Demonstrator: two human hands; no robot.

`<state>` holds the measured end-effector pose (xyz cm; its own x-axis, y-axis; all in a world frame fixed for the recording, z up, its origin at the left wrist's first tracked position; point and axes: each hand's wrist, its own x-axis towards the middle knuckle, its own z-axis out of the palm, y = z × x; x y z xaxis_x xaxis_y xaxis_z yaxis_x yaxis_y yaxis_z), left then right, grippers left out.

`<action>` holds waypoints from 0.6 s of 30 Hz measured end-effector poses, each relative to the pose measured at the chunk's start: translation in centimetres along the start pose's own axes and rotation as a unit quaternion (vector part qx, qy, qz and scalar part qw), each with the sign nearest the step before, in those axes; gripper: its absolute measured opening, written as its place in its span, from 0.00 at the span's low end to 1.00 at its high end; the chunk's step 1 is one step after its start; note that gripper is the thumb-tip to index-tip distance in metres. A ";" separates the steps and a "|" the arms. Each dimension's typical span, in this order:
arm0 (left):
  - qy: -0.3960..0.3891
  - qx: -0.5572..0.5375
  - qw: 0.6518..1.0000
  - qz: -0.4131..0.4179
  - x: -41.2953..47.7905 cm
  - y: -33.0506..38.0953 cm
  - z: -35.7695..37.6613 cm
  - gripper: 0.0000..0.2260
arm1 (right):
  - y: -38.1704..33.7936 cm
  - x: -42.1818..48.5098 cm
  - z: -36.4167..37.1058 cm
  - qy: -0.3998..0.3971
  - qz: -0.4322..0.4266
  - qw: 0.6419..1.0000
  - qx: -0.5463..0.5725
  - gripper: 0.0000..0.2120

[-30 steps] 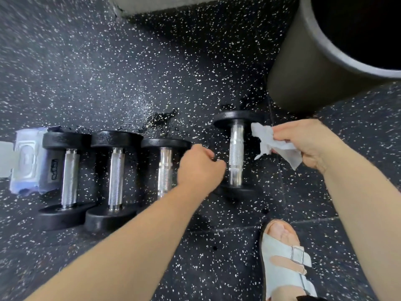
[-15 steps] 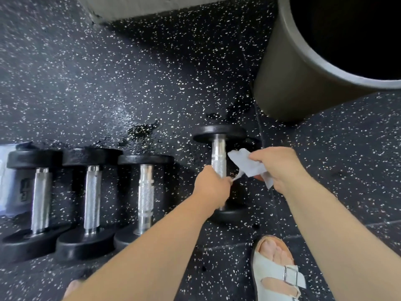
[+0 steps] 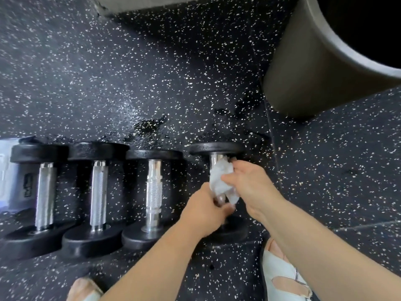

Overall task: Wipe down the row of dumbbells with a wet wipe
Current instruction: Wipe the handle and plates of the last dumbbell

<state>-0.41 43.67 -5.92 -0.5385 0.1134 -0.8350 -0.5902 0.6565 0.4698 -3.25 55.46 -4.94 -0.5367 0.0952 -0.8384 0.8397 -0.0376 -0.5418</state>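
A crumpled white wet wipe (image 3: 221, 178) is being pressed around the upper part of the chrome handle of the rightmost dumbbell (image 3: 217, 148). The dumbbell is lying on a black speckled rubber floor (image 3: 195, 72), one black head pointing away from the viewer and one toward. The right hand (image 3: 251, 185) is gripping the wipe, thumb and fingers curled around it against the handle. The left hand (image 3: 205, 210) is curling its fingers around the lower part of the same handle, just below the wipe, hiding that stretch of metal and part of the near head.

This dumbbell is lying slightly apart from three more dumbbells (image 3: 98, 187), which are sitting side by side to its left. At the left edge, a pale pack of wipes (image 3: 8, 177) is lying partly hidden behind the farthest one. A dark, wet-looking patch (image 3: 149, 124) is showing on the floor just behind the row. A large grey round bin (image 3: 314, 68) is standing at the upper right, well apart from the hands. A foot in a pale buckled sandal (image 3: 282, 274) is resting beside the right forearm, and the toes of another foot (image 3: 84, 288) are showing at the bottom edge.
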 end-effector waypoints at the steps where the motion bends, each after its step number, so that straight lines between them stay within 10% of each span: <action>1: -0.021 0.037 0.999 -0.005 -0.1 -0.4 -0.4 0.15 | 0.6 0.4 0.6 0.019 -0.030 0.998 -0.056 0.08; 9: -0.070 -0.022 0.997 0.022 -0.6 -2.4 -2.3 0.14 | 1.4 1.4 1.7 0.132 -0.236 0.922 -0.279 0.12; 14: -0.095 -0.058 0.992 0.051 -0.5 -3.0 -2.9 0.12 | 5.5 -3.0 0.5 0.053 -0.371 0.809 -0.454 0.11; 18: -0.111 -0.082 0.989 0.045 -0.6 -2.9 -2.8 0.15 | 6.0 -2.7 -1.5 0.006 -0.429 0.788 -0.442 0.15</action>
<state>-0.11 39.60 -5.97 -0.4594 0.3383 -0.8213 -0.6457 0.5077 0.5703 3.35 56.46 -5.81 -0.9418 -0.2823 -0.1824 -0.0993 0.7523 -0.6513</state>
